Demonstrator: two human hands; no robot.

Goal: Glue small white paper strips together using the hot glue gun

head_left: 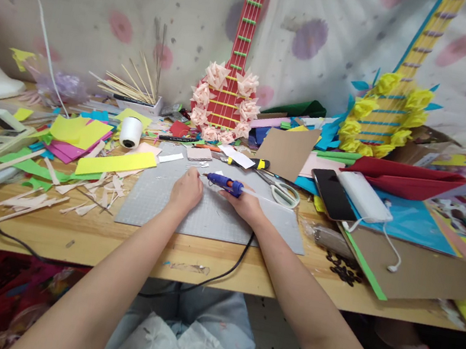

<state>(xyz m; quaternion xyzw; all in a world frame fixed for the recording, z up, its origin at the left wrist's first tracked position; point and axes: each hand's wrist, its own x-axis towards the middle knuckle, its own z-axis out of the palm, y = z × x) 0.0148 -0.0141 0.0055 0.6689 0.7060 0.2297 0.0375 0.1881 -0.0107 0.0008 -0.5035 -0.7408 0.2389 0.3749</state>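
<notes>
My right hand (244,200) is wrapped round a blue hot glue gun (226,183), its nozzle pointing left and a clear glue stick (263,196) standing out of its back. Close to the nozzle, my left hand (187,189) is closed, fingertips together; whatever they pinch is hidden or too small to name. Both hands are over a grey cutting mat (155,209). Small white paper pieces (199,164) lie just beyond the left hand. White-handled scissors (283,194) and a yellow-and-black cutter knife (257,164) rest at the mat's far right.
Paper scraps (94,192) and yellow paper strips (118,162) cover the left side. A white thread spool (131,132) stands behind. A black cord (241,254) hangs over the table's front edge. At right lie a phone (332,193) and white power bank (364,196). A red paper guitar (229,95) leans at the back.
</notes>
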